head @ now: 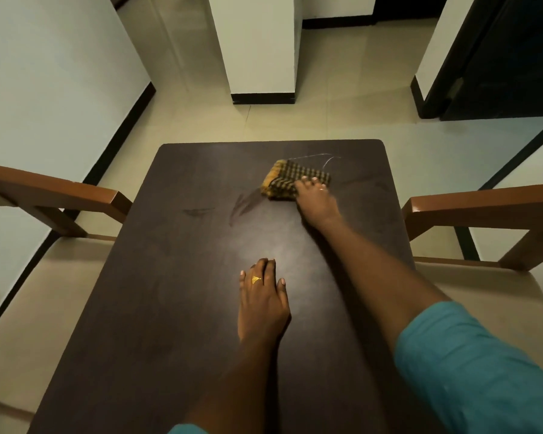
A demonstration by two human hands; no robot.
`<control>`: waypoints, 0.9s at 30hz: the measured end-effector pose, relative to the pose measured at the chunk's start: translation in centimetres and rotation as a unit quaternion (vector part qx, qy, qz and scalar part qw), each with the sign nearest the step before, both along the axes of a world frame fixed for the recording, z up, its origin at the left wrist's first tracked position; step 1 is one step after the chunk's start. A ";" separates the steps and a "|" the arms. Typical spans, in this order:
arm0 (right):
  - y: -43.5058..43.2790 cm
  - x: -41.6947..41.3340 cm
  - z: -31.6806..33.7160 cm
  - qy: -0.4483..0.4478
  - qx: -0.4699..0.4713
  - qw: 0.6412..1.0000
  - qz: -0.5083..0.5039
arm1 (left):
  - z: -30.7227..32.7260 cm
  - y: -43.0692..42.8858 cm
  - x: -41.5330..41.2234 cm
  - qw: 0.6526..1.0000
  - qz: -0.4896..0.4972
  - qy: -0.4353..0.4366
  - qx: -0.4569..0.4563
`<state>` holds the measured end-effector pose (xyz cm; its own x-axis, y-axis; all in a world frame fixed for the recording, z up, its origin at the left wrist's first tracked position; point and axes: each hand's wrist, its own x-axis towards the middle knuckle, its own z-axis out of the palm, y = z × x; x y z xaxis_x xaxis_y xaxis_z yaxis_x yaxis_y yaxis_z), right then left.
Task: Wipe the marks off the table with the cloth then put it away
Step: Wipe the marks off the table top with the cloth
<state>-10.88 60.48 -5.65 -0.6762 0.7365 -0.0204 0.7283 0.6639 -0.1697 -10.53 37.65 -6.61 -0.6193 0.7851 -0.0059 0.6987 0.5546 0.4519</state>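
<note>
Folded checked cloth (287, 178) lies on the far right part of the dark table (170, 308), with streaky marks (242, 205) just to its left. Right hand (315, 202), arm outstretched from a teal sleeve (467, 371), presses flat fingers on the cloth's near right corner. Left hand (262, 300) rests palm down near the table's centre, fingers straight and close together.

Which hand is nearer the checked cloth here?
Right. The right hand presses on the checked cloth; the left hand lies flat on the table, well short of it.
</note>
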 end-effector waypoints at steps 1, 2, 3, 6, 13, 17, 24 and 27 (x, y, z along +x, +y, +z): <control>1.0 0.6 0.3 -0.001 -0.001 1.000 -0.027 | 0.0 0.0 0.0 1.000 -0.001 0.001 0.002; 2.0 1.3 0.4 0.002 -0.005 0.998 -0.056 | 0.0 0.0 -0.1 1.000 -0.002 0.001 0.004; 3.2 2.1 0.5 0.004 -0.011 0.996 -0.085 | 0.0 0.1 -0.1 1.000 -0.004 0.000 0.007; 6.5 4.9 0.0 0.005 -0.021 0.987 -0.159 | -0.1 0.0 -0.2 1.000 -0.006 -0.003 0.005; 9.7 8.8 -1.0 0.013 -0.028 0.961 -0.275 | -0.4 0.0 -0.2 1.000 -0.012 0.006 0.001; 9.3 6.5 -1.0 0.016 -0.021 0.954 -0.298 | -0.4 0.0 -0.2 1.000 -0.013 0.011 0.009; 6.3 -2.5 -0.8 0.014 -0.044 0.985 -0.163 | -0.6 0.1 -0.1 1.000 -0.013 0.013 0.019; 2.1 -7.5 -1.1 0.010 -0.035 0.998 -0.056 | -0.9 0.1 -0.1 1.000 -0.012 0.016 0.017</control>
